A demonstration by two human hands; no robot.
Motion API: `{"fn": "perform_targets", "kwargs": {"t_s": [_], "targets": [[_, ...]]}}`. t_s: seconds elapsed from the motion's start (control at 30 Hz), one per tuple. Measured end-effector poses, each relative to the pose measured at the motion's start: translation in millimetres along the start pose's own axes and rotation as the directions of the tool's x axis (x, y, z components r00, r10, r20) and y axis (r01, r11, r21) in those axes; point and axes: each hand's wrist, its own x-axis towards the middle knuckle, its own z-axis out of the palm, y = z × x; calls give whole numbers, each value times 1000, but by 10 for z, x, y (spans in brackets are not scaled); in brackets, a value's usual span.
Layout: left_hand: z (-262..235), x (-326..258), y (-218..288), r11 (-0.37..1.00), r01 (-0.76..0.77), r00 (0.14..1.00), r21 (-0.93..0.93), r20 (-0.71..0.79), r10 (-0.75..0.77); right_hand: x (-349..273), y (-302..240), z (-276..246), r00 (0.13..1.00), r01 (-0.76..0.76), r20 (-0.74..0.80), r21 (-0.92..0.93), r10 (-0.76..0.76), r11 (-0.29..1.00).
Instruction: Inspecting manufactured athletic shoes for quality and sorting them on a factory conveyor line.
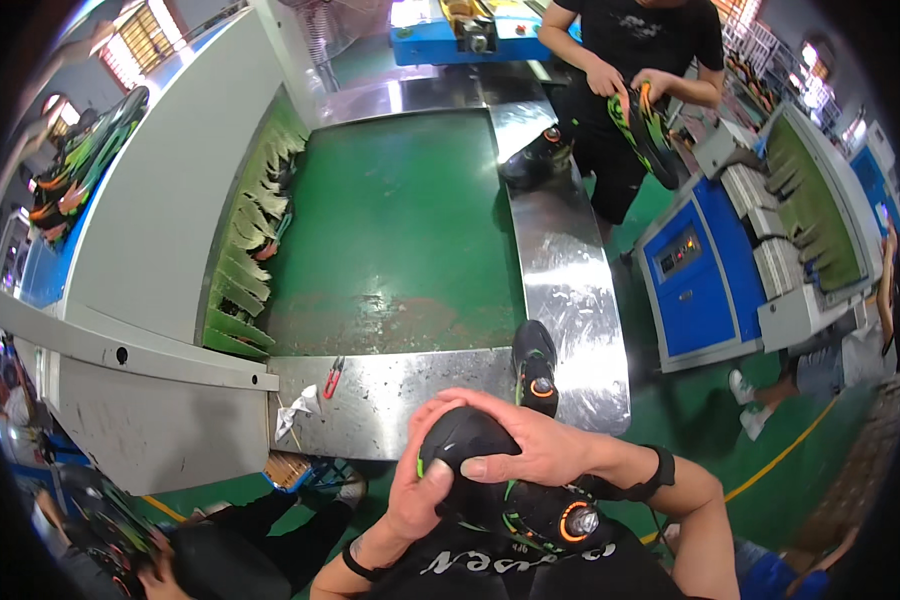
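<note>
black shoe (490,470) gripped by both hands; left hand (417,490), right hand (525,445)

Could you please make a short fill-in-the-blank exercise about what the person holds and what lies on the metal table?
1. Both hands, the left hand and the right hand, press on a ____ shoe held close to the body.
2. A second black shoe lies on the ____ table, apart from the hands.
3. The conveyor belt beyond the table is ____ in colour.
4. The small red tool lies to the ____ of that second shoe.

Missing words: black; metal; green; left
</note>
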Motion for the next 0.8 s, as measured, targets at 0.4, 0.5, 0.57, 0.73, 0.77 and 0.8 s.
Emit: {"fn": "perform_targets", "kwargs": {"t_s": [0.4,0.5,0.57,0.73,0.77,0.8], "targets": [[369,125,510,995,-74,989,71,133,64,-159,-254,-124,996,57,73,52,-61,997],[436,33,526,969,-134,980,207,172,99,-232,-203,-168,971,199,152,-77,-185,977],[441,18,435,943,-156,980,294,162,112,-259,-125,-211,983,158,91,-15,-156,987],[438,57,278,992,37,998,119,36,-42,-243,-17,-221,995,52,81,100,-60,994],[441,46,295,994,-19,994,110,110,7,-243,-31,-225,982,126,128,105,-139,986],[448,54,307,993,1,994,117,104,-13,-238,-48,-235,969,117,197,166,-149,979]]}}
